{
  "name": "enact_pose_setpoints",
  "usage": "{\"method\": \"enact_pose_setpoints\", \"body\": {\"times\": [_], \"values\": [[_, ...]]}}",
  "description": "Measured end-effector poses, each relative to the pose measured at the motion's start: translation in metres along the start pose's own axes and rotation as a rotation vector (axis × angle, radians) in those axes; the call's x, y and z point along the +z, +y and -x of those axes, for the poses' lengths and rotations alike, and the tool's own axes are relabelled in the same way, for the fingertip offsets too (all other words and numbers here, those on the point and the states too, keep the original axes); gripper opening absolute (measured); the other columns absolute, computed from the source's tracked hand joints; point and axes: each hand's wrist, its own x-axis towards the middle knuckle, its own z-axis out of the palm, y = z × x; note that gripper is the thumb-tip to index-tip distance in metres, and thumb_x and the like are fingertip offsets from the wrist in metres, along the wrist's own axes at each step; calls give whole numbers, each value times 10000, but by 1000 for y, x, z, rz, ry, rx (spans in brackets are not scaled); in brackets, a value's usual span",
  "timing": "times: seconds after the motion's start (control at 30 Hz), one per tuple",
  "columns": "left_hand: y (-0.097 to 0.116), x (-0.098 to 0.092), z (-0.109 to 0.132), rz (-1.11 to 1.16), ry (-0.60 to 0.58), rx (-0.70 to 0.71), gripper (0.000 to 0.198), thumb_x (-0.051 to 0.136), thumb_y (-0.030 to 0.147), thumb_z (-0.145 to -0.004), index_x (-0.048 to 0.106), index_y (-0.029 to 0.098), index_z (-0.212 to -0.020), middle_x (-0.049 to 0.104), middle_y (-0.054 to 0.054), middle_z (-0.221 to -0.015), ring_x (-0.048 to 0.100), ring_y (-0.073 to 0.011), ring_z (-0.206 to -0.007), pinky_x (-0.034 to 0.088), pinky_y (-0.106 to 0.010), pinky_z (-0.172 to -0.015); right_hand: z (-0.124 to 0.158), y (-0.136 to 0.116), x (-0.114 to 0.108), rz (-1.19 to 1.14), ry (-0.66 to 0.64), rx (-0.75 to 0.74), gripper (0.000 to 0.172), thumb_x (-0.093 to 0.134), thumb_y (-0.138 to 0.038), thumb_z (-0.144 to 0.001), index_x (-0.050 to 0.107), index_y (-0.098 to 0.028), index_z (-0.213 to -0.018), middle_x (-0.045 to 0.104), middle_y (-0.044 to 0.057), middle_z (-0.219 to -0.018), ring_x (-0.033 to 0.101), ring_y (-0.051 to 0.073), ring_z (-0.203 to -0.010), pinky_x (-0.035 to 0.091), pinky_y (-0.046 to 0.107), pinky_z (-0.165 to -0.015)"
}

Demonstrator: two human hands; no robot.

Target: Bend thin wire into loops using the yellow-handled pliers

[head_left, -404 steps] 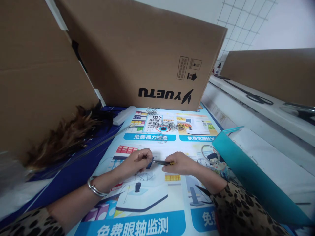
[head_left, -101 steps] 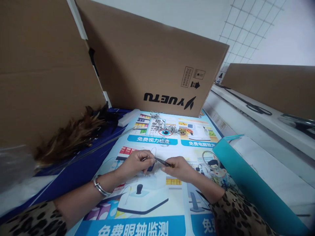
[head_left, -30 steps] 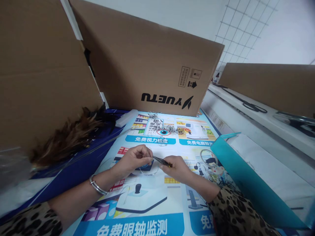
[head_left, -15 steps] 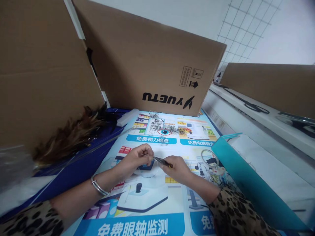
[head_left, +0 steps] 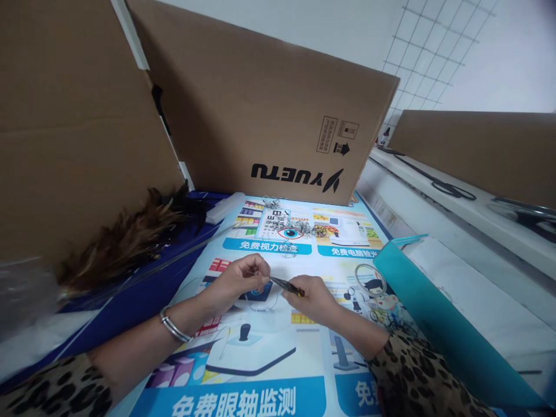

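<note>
My left hand [head_left: 243, 279], with a bracelet on its wrist, is closed in a pinch on a thin wire. Part of that wire [head_left: 260, 310] loops below the fingers over the printed sheet [head_left: 304, 341]. My right hand [head_left: 313, 298] is wrapped round small pliers [head_left: 284, 284] with narrow dark jaws. The jaw tips point left and meet the left fingertips. Whether they grip the wire there is too small to tell. Farther back on the sheet lie tangled small wire pieces [head_left: 299, 227]. A pale coil [head_left: 370, 280] lies to the right of my right hand.
Cardboard panels [head_left: 260, 110] stand behind and at the left. Brown feathers [head_left: 125, 237] lie at left beside a plastic bag [head_left: 30, 295]. On the right is a teal-edged box [head_left: 434, 313]. A dark-handled tool [head_left: 452, 190] rests on the white ledge [head_left: 417, 171].
My left hand has shifted very slightly left and its fingers have turned a little. The pliers in my right hand have hardly moved.
</note>
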Motion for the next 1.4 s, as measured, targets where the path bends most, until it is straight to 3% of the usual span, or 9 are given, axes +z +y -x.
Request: {"method": "enact_pose_setpoints", "body": {"times": [0.23,0.63,1.13,1.4], "values": [[3,-1,2,42,-42,-5,78,602,192,-701,527,171,-708,486,27,-666,479,-101,-583,405,-234,-576,0,0,0,9,-30,-4,233,529,-296,-794,510,-166,-601,474,-31,-593,433,84,-570,260,190,-517],[-1,-6,-1,24,-49,8,158,641,281,-715,557,155,-673,488,4,-675,471,-108,-585,400,-237,-565,0,4,-6,-27,-79,-9,263,511,-333,-800,497,-168,-596,419,-45,-575,397,77,-547,248,188,-501],[-6,-8,-2,-115,-85,42,44,595,113,-670,606,155,-672,497,4,-662,440,-106,-602,375,-224,-558,-1,6,-6,42,-95,-53,244,543,-321,-778,480,-168,-598,460,-38,-598,408,78,-561,230,198,-507],[-6,-11,-2,-138,-123,23,10,600,141,-688,605,144,-696,503,2,-657,449,-111,-617,375,-224,-560,-1,7,-7,49,-123,-34,250,532,-327,-778,487,-164,-594,440,-43,-579,399,70,-542,219,198,-501]]}}
